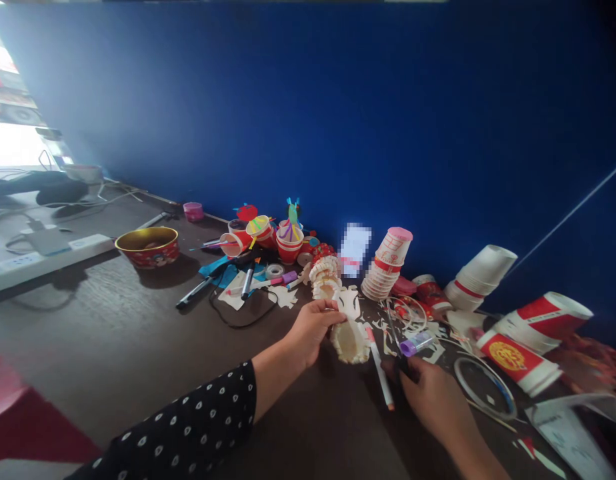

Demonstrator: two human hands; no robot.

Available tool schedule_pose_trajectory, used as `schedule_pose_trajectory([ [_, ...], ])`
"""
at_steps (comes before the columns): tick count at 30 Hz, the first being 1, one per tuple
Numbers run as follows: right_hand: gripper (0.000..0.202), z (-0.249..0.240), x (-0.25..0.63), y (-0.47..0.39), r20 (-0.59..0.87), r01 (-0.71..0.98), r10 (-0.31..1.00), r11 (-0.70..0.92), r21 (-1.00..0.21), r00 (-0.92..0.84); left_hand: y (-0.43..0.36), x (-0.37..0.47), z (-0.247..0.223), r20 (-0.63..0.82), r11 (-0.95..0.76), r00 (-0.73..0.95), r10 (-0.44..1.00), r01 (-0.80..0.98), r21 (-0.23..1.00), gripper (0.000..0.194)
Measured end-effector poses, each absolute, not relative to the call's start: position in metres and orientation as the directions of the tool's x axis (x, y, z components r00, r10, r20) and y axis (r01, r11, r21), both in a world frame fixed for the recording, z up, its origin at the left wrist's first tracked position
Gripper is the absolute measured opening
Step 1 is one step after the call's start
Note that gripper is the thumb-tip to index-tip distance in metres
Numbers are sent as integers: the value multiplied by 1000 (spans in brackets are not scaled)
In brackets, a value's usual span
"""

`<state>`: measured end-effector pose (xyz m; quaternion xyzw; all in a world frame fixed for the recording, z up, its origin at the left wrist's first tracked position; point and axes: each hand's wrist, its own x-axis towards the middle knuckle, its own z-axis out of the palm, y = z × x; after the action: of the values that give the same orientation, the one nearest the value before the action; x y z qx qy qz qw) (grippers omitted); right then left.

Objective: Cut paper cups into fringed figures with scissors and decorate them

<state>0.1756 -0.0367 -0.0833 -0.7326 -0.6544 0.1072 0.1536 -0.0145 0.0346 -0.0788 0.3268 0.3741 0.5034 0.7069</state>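
Near the middle of the table, my left hand point(311, 333) pinches a white paper-cup cutout point(352, 343) with a scalloped edge, thumb and forefinger at its upper left side. To its right, my right hand point(433, 397) is closed around the dark handles of a pair of scissors point(394, 327), blades pointing away from me. Fingers partly hide the handles. Between the two hands lies a white marker with a red cap point(381, 370). A purple-capped glue stick point(417, 343) rests just beyond my right hand. More scalloped paper cutouts point(325, 277) stand behind the held piece.
Paper scraps point(388, 337) litter the area around the scissors. Stacked paper cups point(385, 267) stand behind, others point(521, 360) lie at right beside a tape roll point(485, 387). Decorated cups point(289, 240), pens point(195, 292) and a red bowl point(148, 253) are at left. A blue partition point(308, 113) rises behind.
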Motion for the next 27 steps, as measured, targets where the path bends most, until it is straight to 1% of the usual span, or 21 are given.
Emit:
schedule_pose_trajectory([
  [4, 36, -87, 173, -36, 26, 934, 992, -107, -341, 123, 35, -15, -80, -202, 281, 213, 956, -466, 839, 21],
  [7, 35, -87, 172, -36, 13, 942, 990, -127, -311, 138, 36, -15, -81, -211, 271, 178, 961, -463, 844, 20],
  [13, 33, -82, 171, -39, -2, 967, 991, -129, -220, 132, 38, -16, -84, -222, 272, 159, 962, -488, 829, 25],
  [17, 36, -80, 171, -41, 11, 977, 988, -150, -150, 153, 37, -15, -83, -212, 261, 154, 965, -497, 827, 24],
  [19, 36, -79, 172, -40, 16, 979, 987, -155, -135, 158, 35, -15, -82, -209, 257, 150, 966, -495, 830, 22],
  [27, 32, -78, 175, -41, 52, 981, 983, -173, -87, 178, 36, -15, -84, -156, 223, 191, 969, -403, 888, 18],
])
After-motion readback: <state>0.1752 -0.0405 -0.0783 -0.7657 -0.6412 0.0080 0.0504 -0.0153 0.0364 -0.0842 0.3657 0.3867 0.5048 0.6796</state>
